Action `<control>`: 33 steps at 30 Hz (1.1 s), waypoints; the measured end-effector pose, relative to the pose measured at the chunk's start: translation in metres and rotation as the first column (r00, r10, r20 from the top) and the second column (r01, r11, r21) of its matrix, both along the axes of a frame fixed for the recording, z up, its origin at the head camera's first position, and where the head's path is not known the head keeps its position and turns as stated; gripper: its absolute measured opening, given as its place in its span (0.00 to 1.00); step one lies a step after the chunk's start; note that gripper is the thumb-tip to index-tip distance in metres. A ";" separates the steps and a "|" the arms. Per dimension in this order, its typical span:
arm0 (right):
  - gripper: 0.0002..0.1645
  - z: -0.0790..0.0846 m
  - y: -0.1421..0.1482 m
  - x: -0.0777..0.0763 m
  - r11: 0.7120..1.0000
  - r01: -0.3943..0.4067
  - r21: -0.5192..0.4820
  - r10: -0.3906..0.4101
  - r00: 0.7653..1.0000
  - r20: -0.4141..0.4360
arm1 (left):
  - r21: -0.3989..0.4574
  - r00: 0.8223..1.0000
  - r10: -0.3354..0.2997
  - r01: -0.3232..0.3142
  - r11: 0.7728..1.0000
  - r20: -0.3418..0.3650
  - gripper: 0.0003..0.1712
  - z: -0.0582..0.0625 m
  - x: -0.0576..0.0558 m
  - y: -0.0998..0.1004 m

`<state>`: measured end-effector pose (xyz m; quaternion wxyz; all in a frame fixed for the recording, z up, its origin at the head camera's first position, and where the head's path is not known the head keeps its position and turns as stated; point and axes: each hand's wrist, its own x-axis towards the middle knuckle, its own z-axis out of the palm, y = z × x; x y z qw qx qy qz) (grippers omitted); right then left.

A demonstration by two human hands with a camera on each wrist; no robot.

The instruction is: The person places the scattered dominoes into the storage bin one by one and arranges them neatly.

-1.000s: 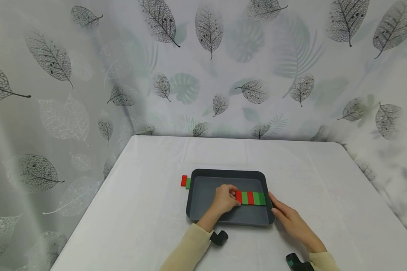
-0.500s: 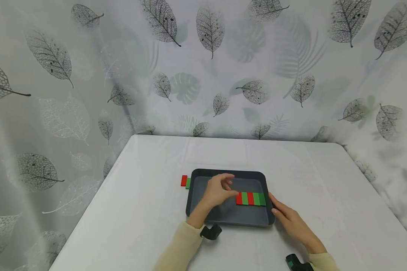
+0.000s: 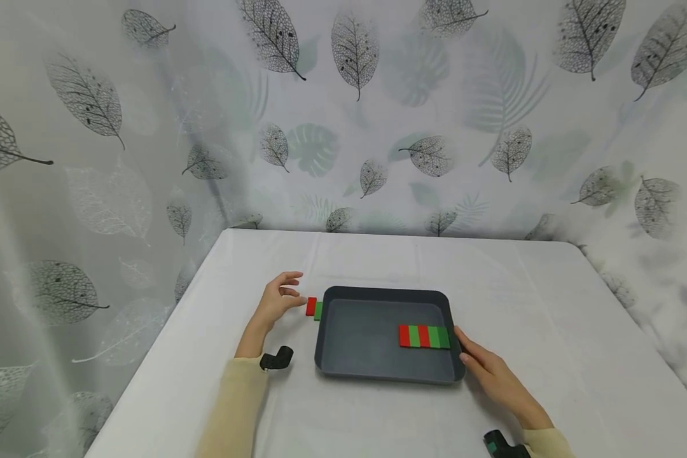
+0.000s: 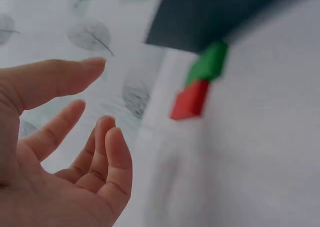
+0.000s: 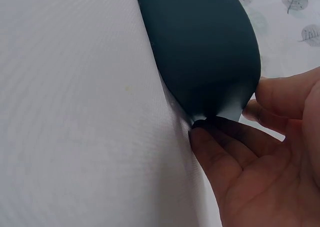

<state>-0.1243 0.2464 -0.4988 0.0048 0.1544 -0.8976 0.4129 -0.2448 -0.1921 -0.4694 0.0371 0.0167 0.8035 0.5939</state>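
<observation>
My left hand (image 3: pixel 276 302) reaches beside the tray's left side, with fingers parted and nothing between them. Its thumb tip is close to a flat red block (image 3: pixel 312 306) on the table; contact cannot be told in the head view, while the left wrist view shows a gap. A green block (image 3: pixel 318 310) lies against that red one, next to the tray's edge. In the dark grey rectangular tray (image 3: pixel 355 356), red and green blocks (image 3: pixel 423 336) form a side-by-side row near the right wall. My right hand (image 3: pixel 495 375) touches the tray's outer right wall with fairly straight fingers (image 5: pixel 215 162).
A white cloth covers the table (image 3: pixel 263 254) around the tray. Behind and beside it hangs a leaf-patterned curtain (image 3: pixel 343 127). Each wrist carries a small black camera, such as the left camera (image 3: pixel 277 358).
My left hand has left the red end of the row, lifted, and travelled left out over the tray to the loose red block. The right hand stays at the tray's wall.
</observation>
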 end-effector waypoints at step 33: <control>0.31 0.001 0.000 0.001 1.000 -0.015 -0.004 0.015 1.000 -0.007 | -0.198 1.000 0.002 -0.005 0.980 -0.015 0.25 -0.037 -0.007 0.005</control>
